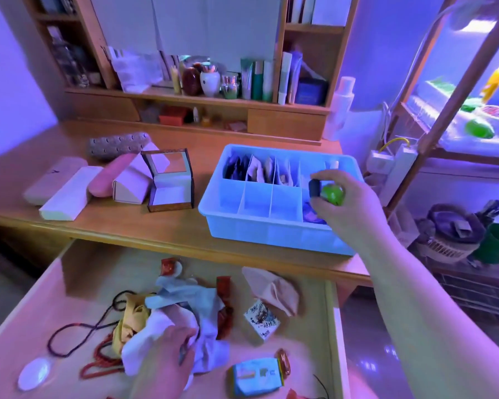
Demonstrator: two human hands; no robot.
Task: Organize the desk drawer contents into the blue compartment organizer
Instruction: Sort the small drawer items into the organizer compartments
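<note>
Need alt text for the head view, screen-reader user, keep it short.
A person's right hand holds a small green object and a dark one over the right end of a blue compartment organizer on a wooden desk. Their left hand grips white cloth in the open drawer below, among bead necklaces, small boxes and packets.
</note>
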